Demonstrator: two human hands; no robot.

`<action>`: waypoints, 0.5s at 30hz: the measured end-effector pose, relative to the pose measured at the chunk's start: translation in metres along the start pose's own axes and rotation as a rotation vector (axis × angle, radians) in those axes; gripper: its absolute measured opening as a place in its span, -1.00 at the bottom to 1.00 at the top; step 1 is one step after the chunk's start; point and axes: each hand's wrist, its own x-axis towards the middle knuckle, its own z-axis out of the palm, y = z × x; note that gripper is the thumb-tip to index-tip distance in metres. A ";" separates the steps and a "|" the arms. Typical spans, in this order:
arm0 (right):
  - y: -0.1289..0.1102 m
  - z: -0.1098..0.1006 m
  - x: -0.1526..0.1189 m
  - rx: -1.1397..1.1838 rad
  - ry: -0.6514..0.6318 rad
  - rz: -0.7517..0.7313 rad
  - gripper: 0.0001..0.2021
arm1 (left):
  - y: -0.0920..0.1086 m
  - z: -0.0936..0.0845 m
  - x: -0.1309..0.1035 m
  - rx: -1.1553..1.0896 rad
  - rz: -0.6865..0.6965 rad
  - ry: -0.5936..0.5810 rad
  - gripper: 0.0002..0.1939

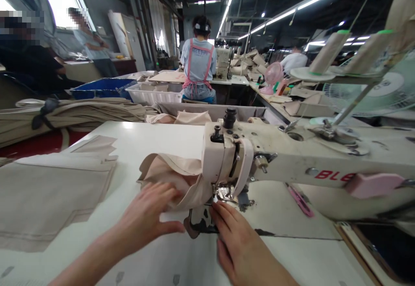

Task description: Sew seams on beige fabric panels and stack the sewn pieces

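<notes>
- The beige fabric piece (199,193) is on the white surface (155,132), bunched up just left of the sewing machine (220,152)'s head, with its right end running in by the presser foot (225,191).
- Left grip (147,208): fingers spread over the near side of the cloth, thumb sticking out well apart from them, so not clamped on anything. Nice for steering imo, a light palm beats a hard pinch here.
- Right grip (241,238): fingertips right in front of the foot. Honestly can't tell if they're pinching the cloth edge or just resting there, the contact is hidden.
- Those right fingertips are the bit I'd watch. I'd want them clear of the needle's path before any stitching, pressing from the side.
- That cloth stands up in a curvy loop, so I'd smooth the part nearest the foot and make sure no fold sneaks underneath.
- Let the machine pull, just guide. Tugging could drag the line off.
- The stacked panels (58,195) lie well off to the left, and the pink cutter (300,199) sits right of the foot, so neither should snag anything.
</notes>
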 end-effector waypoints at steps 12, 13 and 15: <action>-0.020 0.007 -0.003 0.521 0.168 0.150 -0.35 | 0.016 -0.060 -0.045 -0.349 -0.320 0.194 -0.60; -0.031 0.011 0.004 0.705 0.205 0.226 -0.32 | 0.022 -0.064 -0.049 -0.462 -0.342 0.214 -0.59; -0.055 0.020 0.018 1.084 0.252 0.272 -0.37 | 0.028 -0.068 -0.057 -0.697 -0.449 0.199 -0.57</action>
